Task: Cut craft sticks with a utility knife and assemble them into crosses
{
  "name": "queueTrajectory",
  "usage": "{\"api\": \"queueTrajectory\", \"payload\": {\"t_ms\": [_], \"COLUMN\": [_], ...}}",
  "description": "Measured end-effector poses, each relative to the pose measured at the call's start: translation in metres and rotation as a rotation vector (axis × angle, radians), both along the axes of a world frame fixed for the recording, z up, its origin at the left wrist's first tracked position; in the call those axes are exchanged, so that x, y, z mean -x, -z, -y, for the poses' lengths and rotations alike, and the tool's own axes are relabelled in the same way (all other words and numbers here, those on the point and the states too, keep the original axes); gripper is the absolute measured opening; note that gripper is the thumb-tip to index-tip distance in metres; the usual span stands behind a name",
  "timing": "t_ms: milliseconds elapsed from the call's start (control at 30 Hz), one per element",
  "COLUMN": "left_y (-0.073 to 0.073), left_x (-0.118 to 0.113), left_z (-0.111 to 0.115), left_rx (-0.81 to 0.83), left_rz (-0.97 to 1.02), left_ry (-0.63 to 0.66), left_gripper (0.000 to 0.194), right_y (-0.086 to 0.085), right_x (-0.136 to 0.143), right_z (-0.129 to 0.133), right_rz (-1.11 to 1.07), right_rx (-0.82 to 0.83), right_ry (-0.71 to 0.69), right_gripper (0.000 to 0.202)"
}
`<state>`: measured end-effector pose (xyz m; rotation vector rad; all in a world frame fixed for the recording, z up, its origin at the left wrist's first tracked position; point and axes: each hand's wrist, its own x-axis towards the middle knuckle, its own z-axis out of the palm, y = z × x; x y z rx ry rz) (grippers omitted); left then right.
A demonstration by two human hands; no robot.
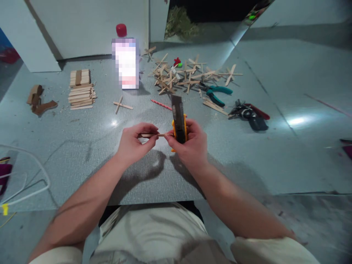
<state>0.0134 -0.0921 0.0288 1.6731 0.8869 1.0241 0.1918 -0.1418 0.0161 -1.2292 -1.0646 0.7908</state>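
Both hands meet above the near middle of the table. My left hand (133, 145) is closed, pinching a thin wooden craft stick (161, 135) that lies roughly level. Its right end reaches the thumb and fingers of my right hand (194, 143). Closed in that same right hand is a black-and-yellow hand tool (178, 119), its long dark part pointing away from me; its exact kind is unclear. Just beyond lies a red patterned pencil (161, 104), partly hidden by the tool. A crossed pair of craft sticks (123, 105) rests farther left.
Stacked craft sticks (81, 97) and brown paper pieces (40, 101) lie left. A lit phone (128, 64) stands near a red lid-like object (121, 30). Joined sticks (170, 77), teal-handled pliers (217, 91) and a dark tool cluster (250, 115) lie to the right.
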Motion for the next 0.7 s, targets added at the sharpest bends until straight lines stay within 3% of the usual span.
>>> {"api": "queueTrajectory", "payload": {"t_ms": [133, 333, 500, 633, 700], "left_y": [0.004, 0.002, 0.000, 0.004, 0.006], "left_x": [0.002, 0.003, 0.007, 0.005, 0.005], "left_z": [-0.002, -0.003, -0.007, -0.006, -0.007], "left_rx": [0.011, -0.009, -0.055, -0.037, -0.047], "left_rz": [0.022, -0.038, -0.042, -0.082, -0.101], "left_ry": [0.006, 0.007, -0.012, 0.018, -0.067], "left_gripper": [0.022, 0.017, 0.035, 0.014, 0.018], "right_y": [-0.001, -0.002, -0.001, 0.005, 0.008], "right_x": [-0.001, -0.002, -0.008, -0.013, -0.015], "right_z": [-0.001, -0.001, -0.001, 0.001, 0.001], "right_rz": [-0.009, -0.021, 0.037, 0.181, 0.236], "right_rx": [0.001, -0.002, -0.037, -0.099, -0.103], "right_ry": [0.030, 0.019, 0.023, 0.023, 0.020], "right_gripper": [0.037, 0.036, 0.035, 0.030, 0.025]}}
